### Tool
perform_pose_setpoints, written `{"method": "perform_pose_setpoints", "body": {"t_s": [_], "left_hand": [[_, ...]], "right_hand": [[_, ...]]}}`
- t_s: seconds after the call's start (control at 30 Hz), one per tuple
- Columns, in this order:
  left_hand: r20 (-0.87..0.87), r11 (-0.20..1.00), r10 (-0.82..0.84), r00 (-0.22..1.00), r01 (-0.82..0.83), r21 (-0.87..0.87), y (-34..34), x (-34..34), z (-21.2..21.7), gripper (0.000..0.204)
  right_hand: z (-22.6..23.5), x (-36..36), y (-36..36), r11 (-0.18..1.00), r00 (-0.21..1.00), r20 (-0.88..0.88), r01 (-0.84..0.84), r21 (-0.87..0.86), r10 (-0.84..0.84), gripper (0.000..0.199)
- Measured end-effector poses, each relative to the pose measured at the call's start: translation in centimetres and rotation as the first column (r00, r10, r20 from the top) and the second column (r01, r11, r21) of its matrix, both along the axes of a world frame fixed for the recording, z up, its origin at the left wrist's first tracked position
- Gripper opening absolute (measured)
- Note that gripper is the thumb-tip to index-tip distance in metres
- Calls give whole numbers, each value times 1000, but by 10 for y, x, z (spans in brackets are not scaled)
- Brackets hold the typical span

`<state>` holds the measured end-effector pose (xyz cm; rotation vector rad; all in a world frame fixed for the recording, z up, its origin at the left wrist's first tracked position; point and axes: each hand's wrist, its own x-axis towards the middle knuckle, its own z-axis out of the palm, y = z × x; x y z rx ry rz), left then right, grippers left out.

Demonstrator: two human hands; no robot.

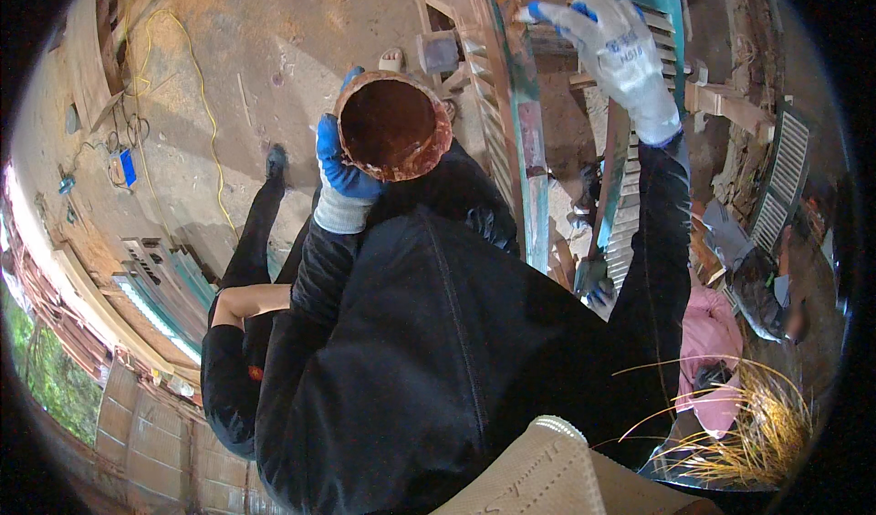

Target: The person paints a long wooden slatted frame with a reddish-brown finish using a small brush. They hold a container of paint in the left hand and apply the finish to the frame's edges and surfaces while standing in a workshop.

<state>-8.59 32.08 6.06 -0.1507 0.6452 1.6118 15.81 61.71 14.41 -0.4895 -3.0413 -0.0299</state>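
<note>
1. My gloved left hand (347,170) grips the brown bowl (442,141) at its left side, fingers curled around the wall; the bowl is held out before my torso, its mouth facing up toward me.
2. My gloved right hand (622,54) extends above the slatted shutter (531,141), fingers reaching leftward; whether their tips pinch anything, I cannot tell.
3. Good technique, I judge: a level rim, a firm but uncrushing grip, and a light right hand near the slats.
4. Surface: the shutter's wood carries patchy teal and brown.
5. Room: a yellow cord (206,91) winds across the earthen floor (274,22); a person in pink (710,328) is at right.
</note>
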Motion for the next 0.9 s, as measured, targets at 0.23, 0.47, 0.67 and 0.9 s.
{"method": "perform_pose_setpoints", "body": {"t_s": [0.23,0.47,0.67,0.9], "left_hand": [[150,988,4,989,-27,150,-3,-5,-10,85],[-64,999,-42,997,40,-30,3,-4,0,84],[65,999,5,998,-7,32,-1,-6,-9,85],[-54,997,-1,999,-3,-72,-2,-5,-5,80]], "right_hand": [[-9,-5,-9,999,997,-81,-1,43,4,61],[9,-13,-8,998,994,-111,9,66,-2,49],[0,-2,-11,1000,1000,-15,-5,-24,4,50],[-3,-13,-7,999,991,-134,28,19,-25,53]]}}
